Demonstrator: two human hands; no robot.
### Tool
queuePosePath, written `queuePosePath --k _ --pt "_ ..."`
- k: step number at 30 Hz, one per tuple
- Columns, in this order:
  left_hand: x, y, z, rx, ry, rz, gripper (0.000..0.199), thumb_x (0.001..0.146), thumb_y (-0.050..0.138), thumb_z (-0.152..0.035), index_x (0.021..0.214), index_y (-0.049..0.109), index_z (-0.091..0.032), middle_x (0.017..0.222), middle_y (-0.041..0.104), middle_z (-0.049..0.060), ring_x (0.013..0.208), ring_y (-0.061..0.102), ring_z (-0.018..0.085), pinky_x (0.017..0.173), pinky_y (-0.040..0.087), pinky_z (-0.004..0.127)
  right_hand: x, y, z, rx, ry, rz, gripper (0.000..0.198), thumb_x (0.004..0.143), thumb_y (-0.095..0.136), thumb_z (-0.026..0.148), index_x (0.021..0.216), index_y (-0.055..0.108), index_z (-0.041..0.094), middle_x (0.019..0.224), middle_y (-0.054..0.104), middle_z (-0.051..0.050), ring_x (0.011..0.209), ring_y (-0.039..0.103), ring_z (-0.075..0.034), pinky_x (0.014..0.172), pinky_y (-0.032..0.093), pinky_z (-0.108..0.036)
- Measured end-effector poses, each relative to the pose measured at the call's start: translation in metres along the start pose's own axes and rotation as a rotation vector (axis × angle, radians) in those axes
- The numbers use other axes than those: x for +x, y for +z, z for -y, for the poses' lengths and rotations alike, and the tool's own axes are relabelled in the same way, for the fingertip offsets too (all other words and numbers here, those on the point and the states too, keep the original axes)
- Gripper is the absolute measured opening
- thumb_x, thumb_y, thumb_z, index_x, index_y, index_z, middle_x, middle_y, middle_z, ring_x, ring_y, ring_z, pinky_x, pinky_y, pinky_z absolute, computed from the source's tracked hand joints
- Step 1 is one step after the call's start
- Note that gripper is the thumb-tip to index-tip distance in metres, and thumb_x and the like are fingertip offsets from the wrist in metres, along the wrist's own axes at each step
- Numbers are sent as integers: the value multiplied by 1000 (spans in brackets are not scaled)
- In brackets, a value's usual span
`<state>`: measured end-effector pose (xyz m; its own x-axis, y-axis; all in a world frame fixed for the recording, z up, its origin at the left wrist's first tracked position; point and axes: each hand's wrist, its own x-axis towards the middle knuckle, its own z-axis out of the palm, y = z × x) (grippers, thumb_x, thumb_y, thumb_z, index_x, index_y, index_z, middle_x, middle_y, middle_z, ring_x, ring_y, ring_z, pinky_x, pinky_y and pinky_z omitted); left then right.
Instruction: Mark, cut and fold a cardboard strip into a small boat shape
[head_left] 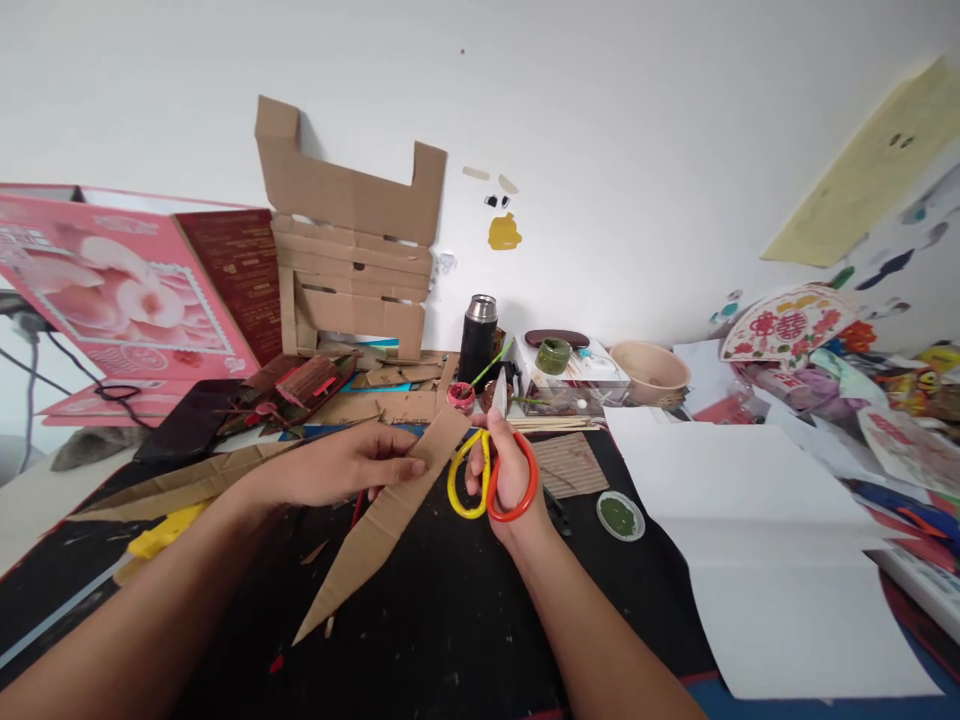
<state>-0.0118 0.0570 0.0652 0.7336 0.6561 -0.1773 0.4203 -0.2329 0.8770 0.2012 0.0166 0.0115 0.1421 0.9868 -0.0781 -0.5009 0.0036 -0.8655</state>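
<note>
White wall [615, 170] up top, cluttered black tabletop [450, 630] below. Mid-frame, the left hand [337, 465] is pinching a pointy cardboard strip [382, 525], thumb on top; just right, the right hand [511, 470] is curled around yellow-and-red scissors [535, 475].

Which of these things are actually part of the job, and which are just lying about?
Apparently in use:
- pointed cardboard strip, in the left hand
- red-and-yellow scissors, in the right hand

Seemingly just lying about:
- black flask
- pink box
- white paper
- decorated fan
</note>
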Motion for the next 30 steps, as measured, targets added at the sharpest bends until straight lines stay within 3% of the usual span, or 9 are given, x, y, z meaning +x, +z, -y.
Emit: queuePosePath --k 8,14,16,20,24,30 --pt "0 2 1 1 0 57 51 96 68 -69 76 60 -22 70 45 -3 63 39 16 56 31 27 -7 2 -6 -139 33 53 53 76 87 65 74 54 23 45 56 7 31 49 -11 34 33 -20" --pt "-3 -3 2 -62 -52 193 45 90 78 -66 105 78 -23 94 72 4 81 64 24 67 47 28 -1 -2 -7 -95 -14 -56 49 79 81 62 70 51 24 45 53 7 32 47 -11 35 34 -21" --pt "-4 -10 5 -22 -71 136 45 90 77 -68 99 79 -23 92 72 4 79 64 24 66 47 28 2 -4 -7 -75 -17 -77 48 80 80 61 70 50 25 46 53 7 34 47 -11 36 35 -22" --pt "-8 -29 12 106 -54 -189 52 84 79 -73 74 71 -22 73 61 0 64 51 18 57 36 25 2 -3 -8 -53 -24 -87 47 78 82 59 70 49 25 46 53 7 34 45 -10 36 32 -22" --pt "-15 -47 18 218 -74 -429 54 81 77 -77 71 74 -23 67 62 2 62 51 19 57 35 27 -4 0 -11 -108 -6 -8 48 79 83 59 70 51 24 47 55 7 34 48 -10 36 32 -20" --pt "-18 -57 19 444 -15 -459 43 81 74 -67 65 76 -27 67 68 4 67 57 24 62 38 30 -8 0 -16 -240 80 91 48 81 81 62 76 54 23 45 56 7 32 50 -11 34 31 -19"
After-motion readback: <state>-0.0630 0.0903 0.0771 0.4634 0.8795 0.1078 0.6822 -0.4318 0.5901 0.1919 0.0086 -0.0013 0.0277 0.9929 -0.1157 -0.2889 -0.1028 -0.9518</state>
